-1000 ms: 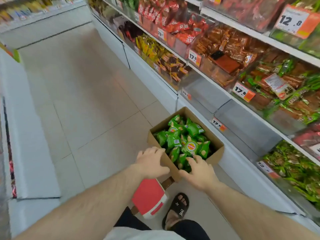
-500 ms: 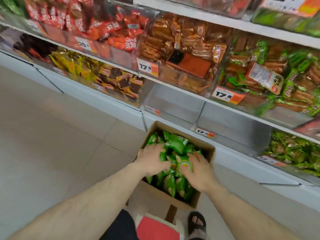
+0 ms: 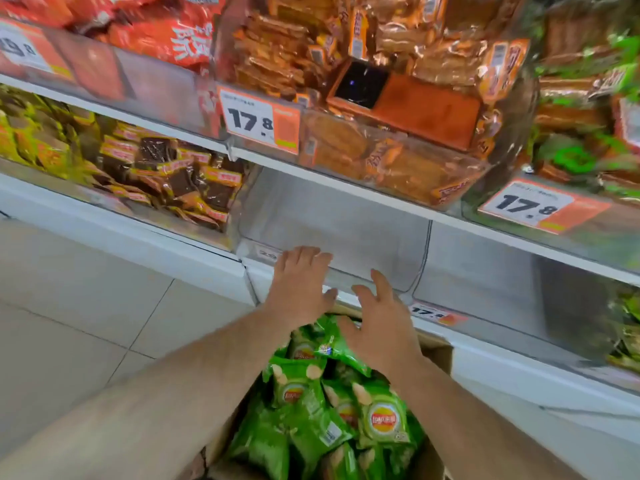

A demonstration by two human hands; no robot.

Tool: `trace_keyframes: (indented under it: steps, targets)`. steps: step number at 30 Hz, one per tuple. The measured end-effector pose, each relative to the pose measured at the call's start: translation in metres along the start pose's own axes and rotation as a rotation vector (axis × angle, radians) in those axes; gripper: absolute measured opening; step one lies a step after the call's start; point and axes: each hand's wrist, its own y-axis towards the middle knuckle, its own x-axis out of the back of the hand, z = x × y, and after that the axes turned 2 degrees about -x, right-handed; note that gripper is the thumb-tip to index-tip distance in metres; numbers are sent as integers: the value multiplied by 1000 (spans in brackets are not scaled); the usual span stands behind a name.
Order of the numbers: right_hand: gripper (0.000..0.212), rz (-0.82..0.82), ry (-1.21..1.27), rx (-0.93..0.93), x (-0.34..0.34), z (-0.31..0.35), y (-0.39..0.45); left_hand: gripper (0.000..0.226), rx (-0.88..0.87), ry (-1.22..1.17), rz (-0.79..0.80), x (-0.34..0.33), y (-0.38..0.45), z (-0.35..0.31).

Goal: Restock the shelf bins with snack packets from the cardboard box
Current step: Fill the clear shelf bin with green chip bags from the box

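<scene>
The cardboard box stands on the floor below the shelf, full of green snack packets. Just above it an empty clear shelf bin sits on the lowest shelf. My left hand reaches up to the bin's front lip with straight fingers and holds nothing. Beside it my right hand hovers with fingers spread, its palm over the topmost green packet; whether it touches that packet I cannot tell.
A second empty bin lies to the right. Left of the empty bin is a bin of brown and orange packets. The shelf above holds orange snack packs and 17.8 price tags. Tiled floor spreads left.
Both hands have risen out of the box toward the empty bin's front edge. The view has moved closer to the shelf.
</scene>
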Motion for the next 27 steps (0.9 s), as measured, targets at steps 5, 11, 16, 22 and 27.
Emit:
trace_keyframes:
  steps: [5,11,16,22,27]
  targets:
    - [53,-126,-100,50,-44,-24,42,49,-166,100,-331,-72,41,27]
    - [49,-435,-232,32,-68,-22,57,33,-281,118,-563,-86,54,38]
    - [56,-588,-152,20,-53,-14,49,31,-289,134,-626,-57,48,31]
    - [53,-484,-192,25,-70,-14,25,41,-239,128,-502,-73,22,33]
    - [54,-462,-234,25,-76,-16,6,37,-198,166,-452,-78,2,23]
